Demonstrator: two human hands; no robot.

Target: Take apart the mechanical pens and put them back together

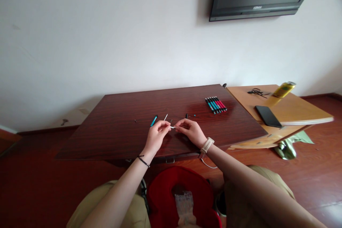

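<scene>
Spanning the gap between two hands, a small white piece point(172, 127) sits over the near part of the dark tabletop point(117, 121). The left hand point(156, 133) pinches one end between thumb and forefinger; the right hand point(191, 132) pinches the other. I judge the piece light, stiff and probably smooth, liable to slip or roll; I would take it gently by its ends, since bending might snap it. Its exact form is too small for me to make out. Just beyond lie a white rod point(166, 117), a teal barrel point(154, 120) and a black piece point(186, 116); farther right, a row of pens point(216, 105).
</scene>
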